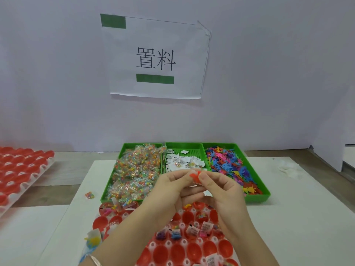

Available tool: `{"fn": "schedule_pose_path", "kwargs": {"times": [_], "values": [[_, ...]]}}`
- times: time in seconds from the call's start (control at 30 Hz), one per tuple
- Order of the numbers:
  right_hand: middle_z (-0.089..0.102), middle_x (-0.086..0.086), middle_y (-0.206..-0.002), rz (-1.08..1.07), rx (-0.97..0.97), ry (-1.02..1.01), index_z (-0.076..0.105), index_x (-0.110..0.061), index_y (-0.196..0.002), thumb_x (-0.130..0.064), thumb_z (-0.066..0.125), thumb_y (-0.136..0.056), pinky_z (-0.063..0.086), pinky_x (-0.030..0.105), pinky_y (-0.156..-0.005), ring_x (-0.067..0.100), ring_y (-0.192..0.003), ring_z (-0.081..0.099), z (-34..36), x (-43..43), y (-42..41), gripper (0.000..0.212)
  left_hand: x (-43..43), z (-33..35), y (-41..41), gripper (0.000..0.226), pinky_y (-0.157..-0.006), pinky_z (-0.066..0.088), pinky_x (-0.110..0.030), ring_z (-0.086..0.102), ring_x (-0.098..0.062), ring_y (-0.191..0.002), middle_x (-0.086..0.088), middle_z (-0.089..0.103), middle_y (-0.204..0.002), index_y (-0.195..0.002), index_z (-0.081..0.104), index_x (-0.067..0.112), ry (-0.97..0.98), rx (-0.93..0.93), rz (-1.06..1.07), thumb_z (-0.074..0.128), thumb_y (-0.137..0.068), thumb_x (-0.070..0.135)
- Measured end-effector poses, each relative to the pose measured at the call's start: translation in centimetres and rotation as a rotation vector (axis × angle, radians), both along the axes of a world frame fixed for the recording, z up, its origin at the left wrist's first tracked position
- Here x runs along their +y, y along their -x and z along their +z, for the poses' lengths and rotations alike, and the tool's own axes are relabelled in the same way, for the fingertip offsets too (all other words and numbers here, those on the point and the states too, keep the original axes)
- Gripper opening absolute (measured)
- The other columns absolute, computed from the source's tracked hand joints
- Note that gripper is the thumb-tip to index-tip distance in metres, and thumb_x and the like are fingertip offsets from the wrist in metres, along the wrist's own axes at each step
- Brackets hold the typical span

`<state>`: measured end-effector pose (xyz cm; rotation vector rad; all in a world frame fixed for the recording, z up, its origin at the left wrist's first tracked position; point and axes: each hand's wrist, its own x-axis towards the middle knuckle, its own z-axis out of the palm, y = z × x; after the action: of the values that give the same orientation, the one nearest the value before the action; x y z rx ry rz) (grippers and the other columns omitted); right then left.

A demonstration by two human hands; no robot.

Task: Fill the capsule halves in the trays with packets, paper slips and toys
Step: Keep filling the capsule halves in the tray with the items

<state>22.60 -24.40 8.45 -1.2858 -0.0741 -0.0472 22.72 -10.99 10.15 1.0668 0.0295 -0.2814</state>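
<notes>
A small red toy (194, 176) was pinched between the fingertips of both hands, left hand (169, 191) and right hand (221, 192), each grip closed on it (above the tray of red capsule halves (184, 246)), before 3 green bins (257, 196) on the counter (297, 217).

Bright even light, soft shadows, slight softness, wide-angle bending at edges

A white paper sheet (157, 58) fixed to the pale wall bears the large black characters 置料 between two green blocks, while the small white paper slips (182, 162) in the middle green plastic bin carry dark print too small to read.
</notes>
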Motion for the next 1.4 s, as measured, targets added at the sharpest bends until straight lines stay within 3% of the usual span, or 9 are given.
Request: {"fn": "schedule_pose_path", "kwargs": {"times": [0.4, 0.47, 0.57, 0.73, 0.87, 1.0, 1.07, 1.17, 1.4], "values": [[0.071, -0.007, -0.092, -0.194, -0.143, 0.442, 0.071, -0.037, -0.092, -0.05, 0.074, -0.06, 0.058, 0.04, -0.066, 0.011, -0.078, 0.068, -1.0, -1.1, -1.4, 0.035, -1.1, 0.0, -0.2, 0.021, -0.073, 0.061, -0.03, 0.071, -0.022, -0.079, -0.011, 0.073, -0.091, -0.094, 0.072, 0.009, -0.077, -0.016, 0.122, 0.052, -0.099, 0.012], [0.072, -0.012, -0.09, -0.206, -0.233, 0.466, 0.073, -0.038, -0.084, -0.038, 0.075, -0.071, 0.057, 0.029, -0.068, 0.007, -0.084, 0.067, -1.4, -0.7, -1.4, 0.013, -1.4, 0.1, -0.3, 0.016, -0.067, 0.06, -0.029, 0.071, -0.022, -0.074, -0.008, 0.074, -0.088, -0.098, 0.068, 0.008, -0.116, -0.032, 0.178, 0.052, -0.099, 0.008], [0.068, -0.023, -0.093, -0.244, -0.308, 0.497, 0.072, -0.041, -0.073, -0.018, 0.077, -0.077, 0.048, 0.01, -0.064, -0.004, -0.093, 0.062, -2.0, -0.5, -1.6, 0.023, -1.6, 0.1, 0.0, 0.014, -0.064, 0.06, -0.027, 0.073, -0.02, -0.073, -0.001, 0.074, -0.079, -0.099, 0.065, 0.008, -0.189, -0.061, 0.203, 0.051, -0.1, 0.01], [0.076, -0.003, -0.082, -0.246, -0.235, 0.279, 0.074, -0.026, -0.083, -0.032, 0.07, -0.072, 0.057, 0.021, -0.065, 0.016, -0.075, 0.072, -1.6, -1.7, -2.4, 0.013, 0.5, -0.1, -2.1, 0.015, -0.066, 0.055, -0.023, 0.066, -0.01, -0.073, 0.008, 0.07, -0.096, -0.11, 0.061, 0.033, -0.61, -0.247, 0.226, 0.058, -0.096, 0.03], [0.076, 0.008, -0.079, -0.313, -0.216, 0.135, 0.074, -0.015, -0.084, -0.021, 0.073, -0.071, 0.057, 0.02, -0.061, 0.022, -0.071, 0.073, -0.6, -3.4, -2.8, 0.015, 5.5, -0.5, -8.2, 0.029, -0.058, 0.046, -0.019, 0.06, -0.006, -0.079, 0.005, 0.061, -0.111, -0.116, 0.053, 0.02, -1.039, -0.155, 0.398, 0.065, -0.09, 0.025], [0.075, 0.012, -0.078, -0.329, -0.191, 0.077, 0.072, -0.011, -0.088, -0.018, 0.072, -0.07, 0.058, 0.023, -0.057, 0.025, -0.069, 0.073, -0.4, -4.0, -3.1, 0.02, 8.1, -2.5, -11.8, 0.038, -0.052, 0.029, -0.025, 0.04, -0.014, -0.052, 0.004, 0.046, -0.059, -0.062, 0.044, 0.02, -1.294, 0.001, 0.256, 0.07, -0.084, 0.038], [0.075, 0.012, -0.077, -0.331, -0.186, 0.082, 0.072, -0.01, -0.088, -0.018, 0.072, -0.069, 0.059, 0.025, -0.058, 0.026, -0.069, 0.073, -0.5, -4.0, -3.2, 0.02, 8.1, -3.2, -12.6, 0.04, -0.047, 0.03, -0.022, 0.039, -0.013, -0.045, 0.004, 0.047, -0.048, -0.054, 0.052, 0.017, -1.375, -0.015, 0.251, 0.07, -0.085, 0.034], [0.075, 0.012, -0.077, -0.332, -0.179, 0.076, 0.072, -0.011, -0.088, -0.017, 0.072, -0.069, 0.059, 0.024, -0.057, 0.026, -0.069, 0.073, -0.7, -4.1, -3.1, 0.02, 8.2, -3.5, -12.9, 0.019, -0.048, 0.042, -0.021, 0.054, -0.011, -0.053, -0.002, 0.071, -0.074, -0.069, 0.072, 0.01, -1.414, -0.027, 0.26, 0.07, -0.085, 0.02], [0.074, 0.01, -0.075, -0.319, -0.191, 0.09, 0.073, -0.016, -0.084, -0.021, 0.072, -0.07, 0.057, 0.021, -0.057, 0.024, -0.067, 0.072, -0.6, -3.6, -3.0, 0.014, 8.8, -3.4, -11.1, 0.023, -0.058, 0.046, -0.029, 0.055, -0.02, -0.062, -0.008, 0.067, -0.075, -0.08, 0.061, 0.006, -1.452, -0.117, 0.336, 0.054, -0.096, 0.022]]}}
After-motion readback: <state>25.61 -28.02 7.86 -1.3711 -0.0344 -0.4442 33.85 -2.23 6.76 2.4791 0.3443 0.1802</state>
